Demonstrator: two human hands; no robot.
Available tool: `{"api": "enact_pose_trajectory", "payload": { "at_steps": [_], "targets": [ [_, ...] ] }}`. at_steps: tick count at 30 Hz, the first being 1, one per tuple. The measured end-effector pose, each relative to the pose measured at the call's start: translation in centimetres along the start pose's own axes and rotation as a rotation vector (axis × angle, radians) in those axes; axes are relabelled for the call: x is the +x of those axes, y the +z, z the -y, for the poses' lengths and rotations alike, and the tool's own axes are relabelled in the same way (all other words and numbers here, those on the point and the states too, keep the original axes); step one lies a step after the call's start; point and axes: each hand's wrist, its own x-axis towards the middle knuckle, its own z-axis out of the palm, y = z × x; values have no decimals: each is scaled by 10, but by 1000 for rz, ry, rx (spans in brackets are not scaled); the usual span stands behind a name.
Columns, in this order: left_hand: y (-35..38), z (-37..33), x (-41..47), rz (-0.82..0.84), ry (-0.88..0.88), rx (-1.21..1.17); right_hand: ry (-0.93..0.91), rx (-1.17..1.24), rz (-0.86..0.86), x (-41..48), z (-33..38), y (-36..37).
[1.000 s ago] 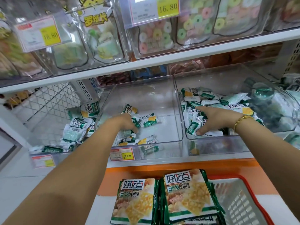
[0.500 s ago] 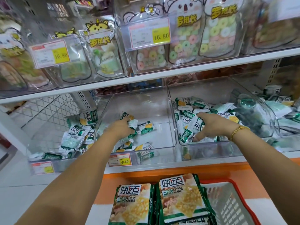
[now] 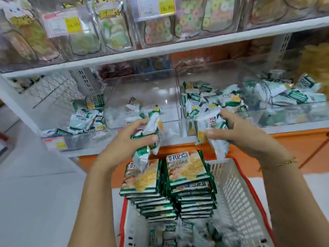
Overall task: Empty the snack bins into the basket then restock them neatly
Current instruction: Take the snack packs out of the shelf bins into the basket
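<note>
You are mid-emptying: your left hand (image 3: 124, 139) grips a bunch of small green-and-white snack packets (image 3: 149, 132) and your right hand (image 3: 236, 134) clutches a second bunch (image 3: 210, 125), both just clear of the transparent bins (image 3: 142, 86) at twelve o'clock. The red-rimmed basket (image 3: 240, 193) waits at six o'clock, two stacks of larger biscuit packs (image 3: 185, 168) filling its far end. Next, I judge, drop both handfuls into the open near part, then go for the fuller bin (image 3: 222, 77) at one o'clock.

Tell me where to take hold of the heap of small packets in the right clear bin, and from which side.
Take a handful off the top of the heap, several packets at once. Come from the front, over the low front wall of the right clear bin: its taller sides block a sideways reach, and the packets lie loose.
</note>
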Motion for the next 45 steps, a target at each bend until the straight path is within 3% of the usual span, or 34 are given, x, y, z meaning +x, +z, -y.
{"api": "enact_pose_trajectory", "payload": {
  "at_steps": [4, 7, 9, 13, 21, 24, 26, 29, 31, 34, 36, 38, 41, 45],
  "targets": [
    [30, 59, -38, 347, -356, 5, 173, -135, 303, -31, -70, 35],
    [62, 116, -51, 507, -629, 88, 389, -292, 405, -29, -136, 71],
    [88, 154, -56, 495, -668, 207, 487, -277, 391, -25, -175, 98],
    [128, 220, -66, 318, -670, 290, 615, -238, 307, -35, -236, 142],
    [151, 262, -91, 502, -778, 445, 593, -340, 395, -38, -246, 147],
    [141, 230, -73, 578, -713, 509, 473, -565, 502, -21, -213, 124],
    [126, 190, -54, 607, -662, 420, 307, -620, 536, -13, -174, 100],
    [91, 109, -29, 578, -522, 183, 136, -369, 494, -14, -93, 55],
    [62, 58, -16, 454, -301, 147, 9, -288, 441, -10, -46, 26],
    [18, 14, 21, 80, -65, 114, -116, -438, 223, 22, -1, -6],
    [-8, 10, 61, -130, -11, 200, -190, -505, 53, 57, 18, -19],
    [-32, 20, 103, -200, -14, 336, -181, -601, -34, 94, 28, -29],
    [-55, 48, 155, -83, -85, 533, -61, -844, 9, 139, 26, -43],
    [-63, 82, 196, 128, -209, 769, 16, -879, 214, 174, 17, -50]
  ]
}}
